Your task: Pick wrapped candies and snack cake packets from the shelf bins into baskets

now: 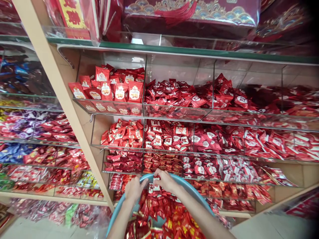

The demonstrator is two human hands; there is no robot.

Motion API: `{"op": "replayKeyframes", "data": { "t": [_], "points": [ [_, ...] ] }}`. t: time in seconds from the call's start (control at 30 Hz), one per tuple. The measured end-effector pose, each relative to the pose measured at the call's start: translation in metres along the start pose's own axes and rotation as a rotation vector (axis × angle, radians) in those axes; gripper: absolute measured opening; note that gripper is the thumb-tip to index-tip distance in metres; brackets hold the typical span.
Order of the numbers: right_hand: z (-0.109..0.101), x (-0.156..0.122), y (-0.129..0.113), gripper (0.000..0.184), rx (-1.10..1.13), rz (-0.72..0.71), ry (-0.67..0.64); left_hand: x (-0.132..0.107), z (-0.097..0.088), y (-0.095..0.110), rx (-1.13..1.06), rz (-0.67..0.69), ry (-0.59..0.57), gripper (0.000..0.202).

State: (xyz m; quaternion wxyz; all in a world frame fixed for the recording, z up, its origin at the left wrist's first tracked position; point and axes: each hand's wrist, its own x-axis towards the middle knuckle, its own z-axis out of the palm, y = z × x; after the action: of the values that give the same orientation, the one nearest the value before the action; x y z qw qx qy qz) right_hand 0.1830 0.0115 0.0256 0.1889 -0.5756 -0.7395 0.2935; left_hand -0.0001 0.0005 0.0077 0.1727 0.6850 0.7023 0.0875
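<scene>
A light-blue plastic basin (199, 187) full of red candy packets (156, 205) is in front of me at the bottom of the view. My left hand (134, 188) is closed at the basin's far-left rim, its thumb toward the inside. Beside it, my right hand (164, 181) reaches over the far rim, fingers curled and closed around a small red-and-white packet (156, 179). Another red-and-white packet (151, 188) shows between the hands. Inside the basin, packets with yellow print (185, 222) lie nearer to me.
Glass-fronted shelves (174, 118) with dividers rise just beyond the basin, stocked with red packets (129, 93). A wooden upright (62, 96) separates them from the left shelves of purple (27, 122) and blue sweets (16, 152). Gift boxes (191, 20) stand above. Bagged sweets (57, 212) lie low left.
</scene>
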Motion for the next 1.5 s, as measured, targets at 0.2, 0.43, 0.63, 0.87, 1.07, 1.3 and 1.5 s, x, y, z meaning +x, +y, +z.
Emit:
{"op": "replayKeyframes", "data": {
  "t": [0.2, 0.43, 0.63, 0.87, 1.07, 1.3, 1.5],
  "points": [
    [-0.003, -0.007, -0.007, 0.019, -0.236, -0.05, -0.041, 0.0, 0.0, 0.001, 0.001, -0.009, 0.0, 0.046],
    [-0.001, -0.016, -0.022, 0.023, -0.458, -0.051, -0.037, -0.001, 0.0, 0.001, 0.0, -0.007, 0.022, 0.044],
    [0.004, -0.02, -0.031, 0.025, -0.576, -0.057, 0.017, 0.002, 0.003, 0.0, -0.008, 0.007, 0.039, 0.043],
    [0.012, -0.026, -0.028, 0.035, -0.606, -0.066, 0.071, 0.002, 0.006, -0.003, -0.008, 0.014, 0.05, 0.043],
    [0.009, -0.032, -0.025, 0.046, -0.588, -0.097, 0.139, 0.001, 0.004, -0.001, 0.006, -0.001, 0.033, 0.043],
    [-0.051, -0.038, -0.053, 0.039, -0.523, -0.243, 0.421, 0.0, 0.003, -0.002, -0.001, 0.004, 0.028, 0.043],
    [-0.122, -0.034, -0.053, 0.024, -0.578, -0.314, 0.799, -0.001, 0.002, -0.002, 0.003, -0.007, 0.014, 0.042]
  ]
}}
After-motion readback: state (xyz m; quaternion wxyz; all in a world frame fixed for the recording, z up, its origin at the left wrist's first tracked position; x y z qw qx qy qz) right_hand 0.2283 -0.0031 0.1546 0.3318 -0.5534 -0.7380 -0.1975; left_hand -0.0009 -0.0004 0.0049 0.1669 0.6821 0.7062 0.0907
